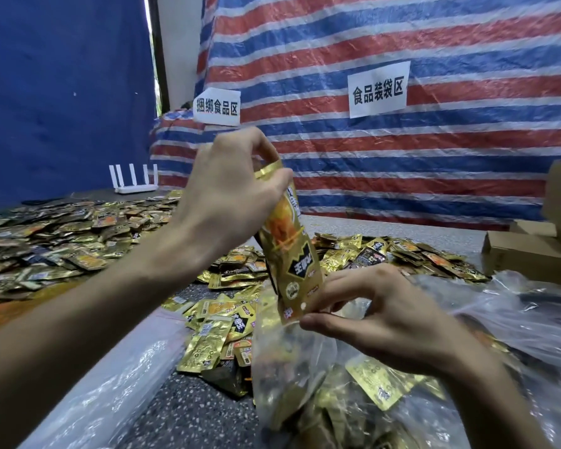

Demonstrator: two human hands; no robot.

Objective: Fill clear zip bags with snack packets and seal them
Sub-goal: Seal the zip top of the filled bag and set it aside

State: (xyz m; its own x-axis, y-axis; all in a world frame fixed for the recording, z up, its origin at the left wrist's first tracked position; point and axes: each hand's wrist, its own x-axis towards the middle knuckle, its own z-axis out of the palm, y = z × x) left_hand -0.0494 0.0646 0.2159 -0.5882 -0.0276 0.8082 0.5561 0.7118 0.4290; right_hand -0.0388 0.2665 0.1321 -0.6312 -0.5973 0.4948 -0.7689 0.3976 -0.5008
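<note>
The left hand [227, 196] grips the top end of a stack of gold snack packets [293, 251], held nearly upright. The stack's lower end sits at the mouth of a clear zip bag [285, 361], where the right hand [382, 315] pinches the rim. More gold packets already lie inside the bag. Loose packets [62, 241] cover the speckled grey table [188, 413] in heaps to the left, centre and right. Cardboard boxes [531, 251] stand at the right edge. A white router [133, 181] sits at the far left, before a blue tarp [62, 92]. Two paper signs [378, 89] hang on a red, white and blue striped tarp [402, 163].
</note>
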